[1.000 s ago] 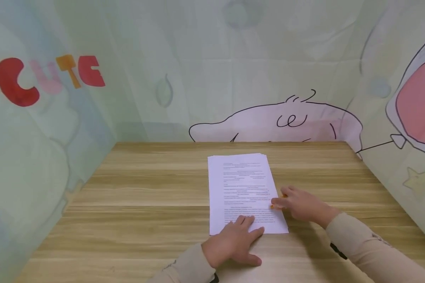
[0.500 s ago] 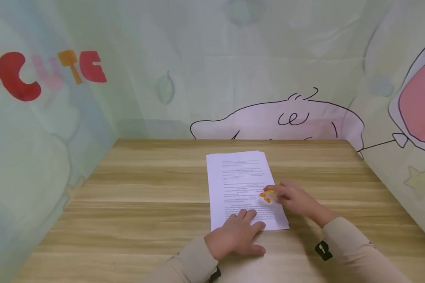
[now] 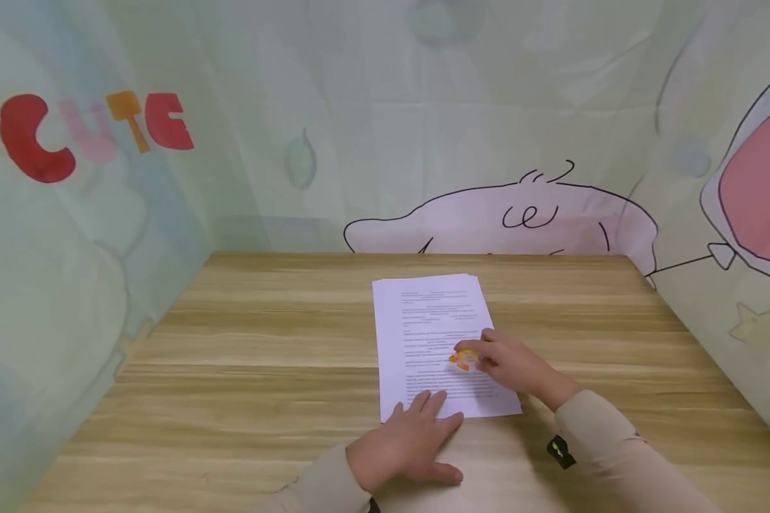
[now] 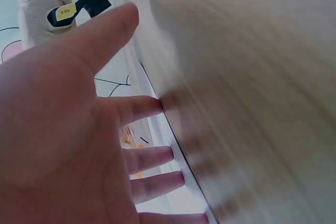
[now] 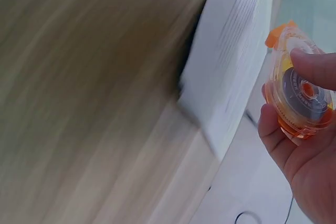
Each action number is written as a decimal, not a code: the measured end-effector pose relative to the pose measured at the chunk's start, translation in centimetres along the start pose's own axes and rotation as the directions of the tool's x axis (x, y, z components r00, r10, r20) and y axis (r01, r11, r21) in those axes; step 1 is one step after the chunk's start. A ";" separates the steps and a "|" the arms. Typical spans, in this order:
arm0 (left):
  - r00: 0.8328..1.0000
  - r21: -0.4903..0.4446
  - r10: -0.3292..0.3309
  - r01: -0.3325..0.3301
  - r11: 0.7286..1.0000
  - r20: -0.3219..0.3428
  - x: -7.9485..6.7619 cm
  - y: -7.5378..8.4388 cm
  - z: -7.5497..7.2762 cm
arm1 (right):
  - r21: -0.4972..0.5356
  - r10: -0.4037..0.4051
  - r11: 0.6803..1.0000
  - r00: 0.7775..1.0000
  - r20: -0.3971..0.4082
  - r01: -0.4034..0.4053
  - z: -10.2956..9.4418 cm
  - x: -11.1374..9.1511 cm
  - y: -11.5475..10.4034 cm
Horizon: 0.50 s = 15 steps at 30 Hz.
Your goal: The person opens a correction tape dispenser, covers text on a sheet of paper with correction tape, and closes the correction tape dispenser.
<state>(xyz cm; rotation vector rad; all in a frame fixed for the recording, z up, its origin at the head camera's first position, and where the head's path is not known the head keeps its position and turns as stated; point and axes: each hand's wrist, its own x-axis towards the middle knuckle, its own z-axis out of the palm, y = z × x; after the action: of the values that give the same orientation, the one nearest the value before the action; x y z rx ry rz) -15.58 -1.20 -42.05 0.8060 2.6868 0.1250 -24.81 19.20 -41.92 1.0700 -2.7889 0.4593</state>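
A stack of printed paper sheets [image 3: 436,306] lies on the wooden table. My left hand [image 3: 411,438] rests spread at its lower edge, fingertips on the page; in the left wrist view the straight fingers of that hand [image 4: 79,108] reach over the paper edge. Between the thumb and fingers of my right hand [image 3: 520,367] is a clear and orange correction tape dispenser [image 3: 464,359], held over the lower middle of the text. The right wrist view shows the round reel inside the dispenser [image 5: 302,93]. Whether its tip touches the page I cannot tell.
The wooden table [image 3: 263,342] runs back to a printed cloth backdrop [image 3: 359,128] that also hangs along both sides. A dark strap [image 3: 561,452] hangs under the right sleeve [image 3: 603,427].
My right hand has moved left from the right margin onto the text, bringing the correction tape dispenser along. My left hand has shifted slightly left and stays at the lower edge.
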 end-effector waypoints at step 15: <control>0.999 0.112 0.041 -0.038 0.993 -0.023 0.1 -0.1 0.0 | -0.232 -0.182 0.953 0.981 0.073 0.194 1.3 1.4 -2.6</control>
<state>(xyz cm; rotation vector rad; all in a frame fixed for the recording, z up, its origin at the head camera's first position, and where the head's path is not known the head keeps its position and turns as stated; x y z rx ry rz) -15.65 -1.23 -42.13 0.8965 2.7230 -0.0063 -24.16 16.06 -42.26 1.2878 -2.6603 0.0742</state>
